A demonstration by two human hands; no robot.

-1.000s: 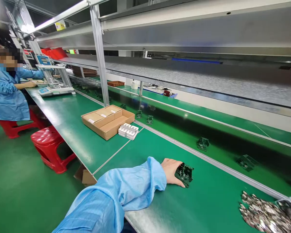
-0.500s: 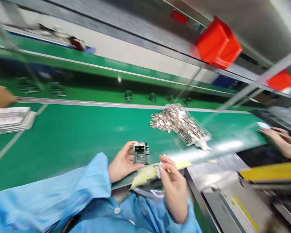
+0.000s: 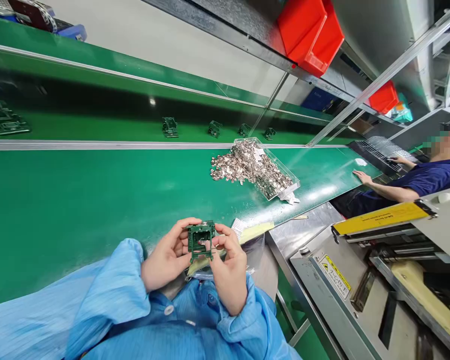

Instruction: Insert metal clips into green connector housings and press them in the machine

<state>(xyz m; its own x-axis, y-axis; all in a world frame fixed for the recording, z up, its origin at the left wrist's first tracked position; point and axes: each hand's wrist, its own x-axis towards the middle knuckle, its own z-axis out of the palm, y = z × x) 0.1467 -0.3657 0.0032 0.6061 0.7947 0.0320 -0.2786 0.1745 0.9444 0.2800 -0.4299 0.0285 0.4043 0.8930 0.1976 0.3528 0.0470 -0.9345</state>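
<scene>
A green circuit board frame (image 3: 191, 241) with an opening in its middle is held up in front of my chest. My left hand (image 3: 166, 260) grips its left side, thumb below and fingers behind. On the other side my right hand (image 3: 230, 267) pinches the right edge, with fingertips reaching to the opening. Whether a small part is between those fingertips cannot be made out. Just beyond the right hand lie a small white ribbed piece (image 3: 239, 227) and a yellow sheet (image 3: 257, 232) at the bench edge.
Small silvery metal pieces (image 3: 232, 167) spill from a clear tray (image 3: 290, 190) onto the green bench (image 3: 78, 200). Several similar green boards (image 3: 170, 127) stand along the back ledge. Red bins (image 3: 307, 35) sit overhead. At right are a grey machine (image 3: 322, 300) and a co-worker (image 3: 416, 182).
My right hand has come left and up to the board frame and now touches its right side. The head view has shifted to the right, bringing the co-worker into view.
</scene>
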